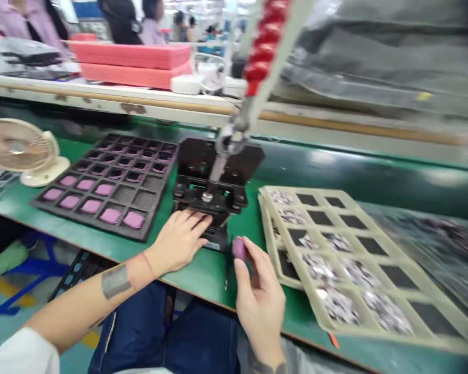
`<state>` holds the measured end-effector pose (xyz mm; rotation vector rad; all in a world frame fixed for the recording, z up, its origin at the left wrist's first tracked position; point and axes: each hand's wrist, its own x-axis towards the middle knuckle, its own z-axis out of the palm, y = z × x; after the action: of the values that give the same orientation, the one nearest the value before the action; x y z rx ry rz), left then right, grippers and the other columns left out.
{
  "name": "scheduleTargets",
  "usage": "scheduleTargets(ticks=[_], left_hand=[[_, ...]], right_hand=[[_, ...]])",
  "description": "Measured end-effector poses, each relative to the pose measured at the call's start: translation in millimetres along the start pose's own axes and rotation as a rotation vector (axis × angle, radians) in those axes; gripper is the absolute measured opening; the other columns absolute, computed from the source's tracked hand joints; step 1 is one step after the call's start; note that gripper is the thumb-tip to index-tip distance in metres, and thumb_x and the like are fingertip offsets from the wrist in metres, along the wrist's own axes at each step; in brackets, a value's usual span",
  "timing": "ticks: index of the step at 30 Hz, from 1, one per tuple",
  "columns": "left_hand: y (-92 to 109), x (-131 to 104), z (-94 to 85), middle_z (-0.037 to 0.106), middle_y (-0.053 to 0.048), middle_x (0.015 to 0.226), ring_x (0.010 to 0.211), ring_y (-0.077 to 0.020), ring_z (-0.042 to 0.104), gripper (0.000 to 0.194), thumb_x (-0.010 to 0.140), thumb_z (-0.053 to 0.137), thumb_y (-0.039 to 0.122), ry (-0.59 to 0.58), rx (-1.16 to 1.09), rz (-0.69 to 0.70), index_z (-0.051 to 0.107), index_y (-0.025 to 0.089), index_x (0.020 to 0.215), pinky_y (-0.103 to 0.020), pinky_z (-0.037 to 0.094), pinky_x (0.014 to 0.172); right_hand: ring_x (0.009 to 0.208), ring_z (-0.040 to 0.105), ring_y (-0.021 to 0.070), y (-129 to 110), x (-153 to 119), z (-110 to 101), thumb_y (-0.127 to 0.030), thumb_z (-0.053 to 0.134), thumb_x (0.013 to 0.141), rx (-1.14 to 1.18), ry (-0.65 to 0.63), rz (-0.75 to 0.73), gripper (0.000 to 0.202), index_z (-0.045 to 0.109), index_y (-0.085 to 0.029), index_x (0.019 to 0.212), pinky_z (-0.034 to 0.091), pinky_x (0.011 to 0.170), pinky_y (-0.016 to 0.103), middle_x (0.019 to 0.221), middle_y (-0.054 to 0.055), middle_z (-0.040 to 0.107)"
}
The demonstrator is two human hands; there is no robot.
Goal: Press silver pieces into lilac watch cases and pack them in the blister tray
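Observation:
My right hand point(259, 296) pinches a small purple rounded piece point(239, 249) between thumb and fingers, just right of a black hand press point(210, 195). The press has a long lever with a red grip point(267, 41) tilted up to the right. My left hand point(181, 239) lies at the front of the press, fingers stretched out and palm down, its fingertips partly hidden under the black fixture. Left of the press lies a dark compartment tray point(150, 208). Purple pieces point(111, 215) fill its near pockets, and black pieces with purple edges point(115, 173) sit farther back.
Cream compartment trays point(323, 327) with small shiny parts point(339, 306) are stacked on the right, beside clear plastic bags point(432, 244). A cream fan point(35, 150) stands far left. Pink foam blocks point(132, 57) rest on the shelf behind the green bench point(203, 285). Other people are in the background.

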<state>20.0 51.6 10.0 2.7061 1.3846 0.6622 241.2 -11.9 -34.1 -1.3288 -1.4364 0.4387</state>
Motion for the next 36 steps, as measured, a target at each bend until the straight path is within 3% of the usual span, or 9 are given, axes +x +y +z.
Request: scheduleTargets(ticks=[8,12,16,19,22,24,27,32,36], left_hand=[[48.9,-42.7,-2.5,0.081,-0.014,0.137,0.121,-0.0292,0.079,0.047,0.107,0.07,0.034,0.192,-0.774,-0.268,0.067,0.017,0.151,-0.041,0.062,0.11],[47.8,-42.5,-14.0,0.086,-0.01,0.116,0.095,-0.0259,0.083,0.036,0.1,0.068,0.024,0.201,-0.816,-0.335,0.075,0.017,0.135,-0.035,0.066,0.091],[-19.8,-46.7,-60.6,0.083,-0.009,0.131,0.111,-0.0251,0.08,0.033,0.108,0.062,0.029,0.365,-0.604,-0.396,0.074,0.023,0.138,-0.034,0.061,0.1],[-89.7,-59.7,-90.9,0.083,-0.008,0.112,0.096,-0.0269,0.078,0.032,0.105,0.066,0.033,0.413,-0.297,-0.558,0.074,0.021,0.133,-0.038,0.06,0.094],[-141.6,-71.0,-91.4,0.082,-0.01,0.106,0.096,-0.0308,0.079,0.04,0.104,0.067,0.043,0.31,-0.184,-0.576,0.072,0.019,0.136,-0.044,0.061,0.096],[-159.2,-76.5,-78.4,0.079,-0.018,0.129,0.122,-0.039,0.074,0.047,0.106,0.06,0.048,0.301,-0.06,-0.468,0.071,0.016,0.139,-0.054,0.057,0.11],[-167.7,-84.0,-59.1,0.062,-0.022,0.162,0.148,-0.0441,0.059,0.053,0.111,0.05,0.046,0.318,0.084,-0.373,0.067,0.018,0.153,-0.062,0.049,0.121],[-175.2,-90.9,-48.5,0.077,-0.014,0.147,0.136,-0.0374,0.071,0.047,0.113,0.043,0.04,0.19,0.102,-0.272,0.08,0.022,0.135,-0.056,0.051,0.117],[-185.9,-97.0,-46.8,0.077,-0.013,0.149,0.138,-0.0385,0.071,0.05,0.112,0.042,0.047,0.182,0.133,-0.256,0.077,0.022,0.137,-0.059,0.055,0.115]], right_hand=[[0.123,0.078,0.0301,-8.0,-3.3,10.1,-0.018,0.067,0.106,-0.103,-0.148,-0.495,0.05,0.07,-0.033,0.153,0.067,0.105,0.049,0.141,0.009,0.078],[0.123,0.076,0.0334,-14.8,-2.9,10.2,-0.022,0.074,0.103,-0.132,-0.186,-0.512,0.05,0.07,-0.03,0.152,0.066,0.104,0.054,0.141,0.013,0.075],[0.12,0.076,0.035,-14.6,1.6,6.6,-0.029,0.076,0.102,-0.139,-0.093,-0.399,0.036,0.077,-0.025,0.138,0.061,0.106,0.057,0.134,0.015,0.076],[0.115,0.077,0.0342,-15.4,-1.6,8.1,-0.028,0.075,0.103,-0.131,-0.079,-0.329,0.027,0.079,-0.024,0.129,0.062,0.103,0.057,0.126,0.013,0.078],[0.113,0.079,0.0359,-22.3,-4.4,6.7,-0.027,0.072,0.102,-0.149,-0.072,-0.314,0.028,0.079,-0.029,0.128,0.066,0.098,0.059,0.125,0.01,0.079],[0.114,0.079,0.0365,-33.6,2.6,0.2,-0.025,0.071,0.101,-0.181,-0.043,-0.322,0.032,0.078,-0.035,0.131,0.068,0.096,0.06,0.127,0.008,0.078],[0.117,0.077,0.0349,-68.5,38.1,-17.1,-0.024,0.072,0.101,-0.234,0.103,-0.452,0.038,0.078,-0.039,0.135,0.066,0.1,0.06,0.127,0.005,0.078],[0.115,0.075,0.0234,-163.8,169.1,-28.6,-0.036,0.067,0.11,0.013,0.299,-0.758,0.027,0.076,-0.026,0.133,0.063,0.103,0.045,0.126,0.007,0.076],[0.098,0.079,0.0111,-225.2,245.8,-3.7,-0.062,0.034,0.119,0.213,-0.217,-0.453,0.055,0.061,-0.017,0.134,0.062,0.091,0.029,0.11,0.002,0.075]])
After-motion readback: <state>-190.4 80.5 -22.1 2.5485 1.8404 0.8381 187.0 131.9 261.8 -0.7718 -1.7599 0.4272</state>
